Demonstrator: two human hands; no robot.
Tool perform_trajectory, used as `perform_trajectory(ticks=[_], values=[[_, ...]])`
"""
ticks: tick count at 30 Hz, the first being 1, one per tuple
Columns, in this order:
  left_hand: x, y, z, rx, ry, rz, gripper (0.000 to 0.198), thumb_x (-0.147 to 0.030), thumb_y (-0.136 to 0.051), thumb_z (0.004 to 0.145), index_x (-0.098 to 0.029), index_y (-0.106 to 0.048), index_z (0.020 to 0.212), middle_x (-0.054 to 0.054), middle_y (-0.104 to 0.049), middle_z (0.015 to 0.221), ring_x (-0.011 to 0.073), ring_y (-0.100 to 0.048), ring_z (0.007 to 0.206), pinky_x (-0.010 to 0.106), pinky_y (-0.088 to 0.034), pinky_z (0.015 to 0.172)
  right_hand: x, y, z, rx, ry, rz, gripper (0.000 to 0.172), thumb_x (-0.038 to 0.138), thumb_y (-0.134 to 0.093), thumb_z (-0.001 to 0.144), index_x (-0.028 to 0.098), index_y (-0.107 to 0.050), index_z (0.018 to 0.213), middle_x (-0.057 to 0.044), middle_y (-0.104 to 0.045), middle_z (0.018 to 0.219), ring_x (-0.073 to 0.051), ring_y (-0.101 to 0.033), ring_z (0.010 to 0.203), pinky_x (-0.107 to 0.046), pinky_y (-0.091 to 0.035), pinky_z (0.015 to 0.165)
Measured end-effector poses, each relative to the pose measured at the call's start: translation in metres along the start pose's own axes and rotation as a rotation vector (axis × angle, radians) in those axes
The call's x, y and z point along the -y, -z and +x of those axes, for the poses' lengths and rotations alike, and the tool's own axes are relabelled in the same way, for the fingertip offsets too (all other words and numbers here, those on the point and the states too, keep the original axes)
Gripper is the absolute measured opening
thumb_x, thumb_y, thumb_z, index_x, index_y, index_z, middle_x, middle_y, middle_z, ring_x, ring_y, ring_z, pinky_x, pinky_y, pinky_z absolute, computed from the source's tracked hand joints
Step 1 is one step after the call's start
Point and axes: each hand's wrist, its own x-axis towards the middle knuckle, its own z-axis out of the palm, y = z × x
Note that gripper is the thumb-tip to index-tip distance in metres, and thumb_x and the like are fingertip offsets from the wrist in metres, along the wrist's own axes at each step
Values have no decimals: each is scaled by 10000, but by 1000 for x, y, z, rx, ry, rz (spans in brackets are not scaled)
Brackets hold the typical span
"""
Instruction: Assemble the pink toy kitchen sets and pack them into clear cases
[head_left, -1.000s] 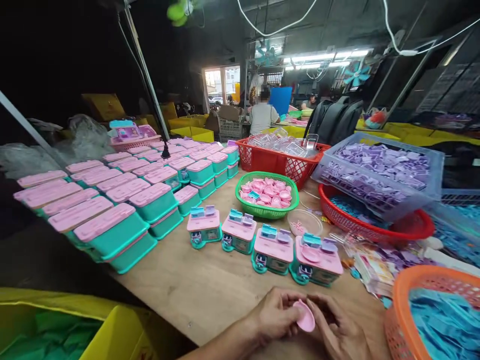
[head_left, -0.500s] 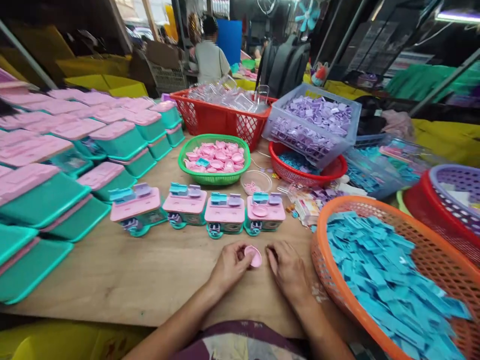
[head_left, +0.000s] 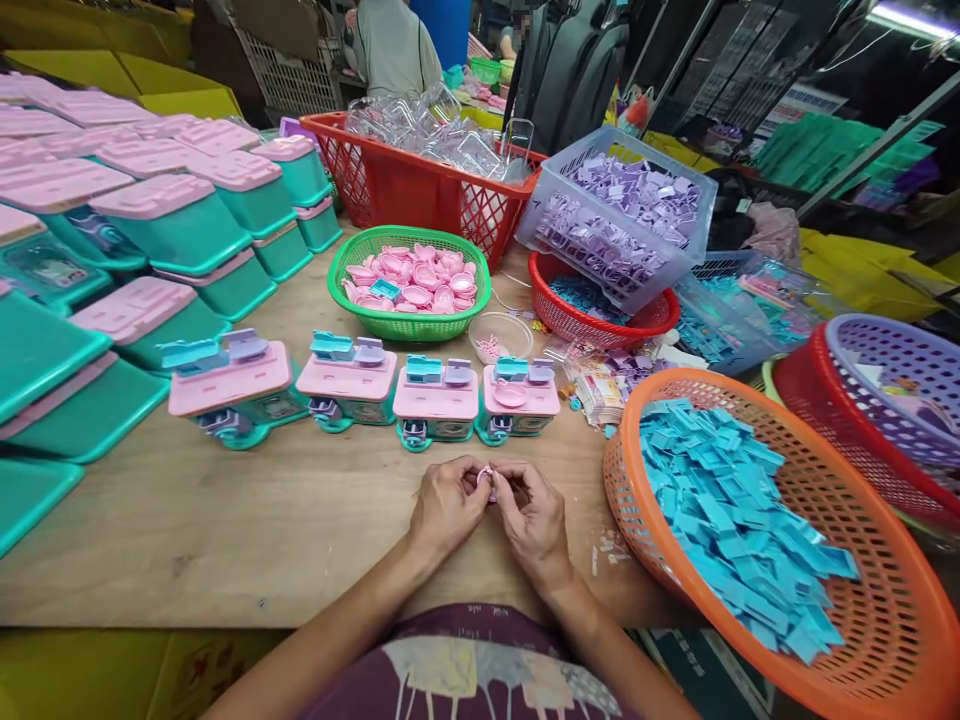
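My left hand [head_left: 448, 508] and my right hand [head_left: 538, 520] meet just above the wooden table, in front of a row of toys. Between their fingertips is a small pink toy dish [head_left: 487, 484], tilted on edge and mostly hidden by the fingers. Both hands are closed on it. Just beyond stand several pink-topped toy boxes with teal bases; the rightmost toy box [head_left: 519, 405] carries a similar pink dish [head_left: 510, 394] on its lid. Blue and purple pieces stick up at the back of each lid.
A green basket [head_left: 409, 325] of pink dishes sits behind the row. To the right is an orange basket [head_left: 628, 500] of blue pieces. Teal boxes with pink lids [head_left: 169, 225] are stacked on the left. Behind are a red basket [head_left: 420, 185] of clear parts and a crate [head_left: 619, 215] of purple pieces.
My right hand has moved left to meet my left hand and now grips the pink dish too. The dish has turned from face-up to edge-on. The camera view has tilted down.
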Motion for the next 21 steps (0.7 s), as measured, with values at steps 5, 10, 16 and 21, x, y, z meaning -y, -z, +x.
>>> perform_trajectory(ticks=[5,10,16,21], values=[[-1,0,1,-19,-3,23,207,-295,-542,848,-173,-687,764,30,-720,685,139,-639,584,214,-439,558,-8,0,-3,-5,-58,29,128,271,-555,935,201,-640,1001,-68,-710,988,-185,-691,911,-327,-575,835],[0,-3,1,-26,-11,11,208,-292,-537,855,-177,-685,765,24,-720,693,134,-647,601,213,-451,582,-11,-2,-5,-8,-108,63,137,294,-563,933,199,-642,994,-69,-714,977,-188,-701,893,-328,-589,823],[2,-3,2,-22,-8,8,222,-315,-538,867,-177,-680,768,23,-707,682,132,-630,591,216,-437,577,-12,-3,-3,-19,-129,107,139,298,-571,929,191,-640,987,-76,-715,967,-179,-703,846,-315,-598,798],[4,-5,0,-48,-74,95,224,-294,-511,883,-178,-657,759,20,-660,654,124,-565,564,220,-394,559,-5,-1,-1,1,-53,12,122,260,-537,943,191,-628,986,-72,-704,937,-185,-693,860,-319,-588,786]])
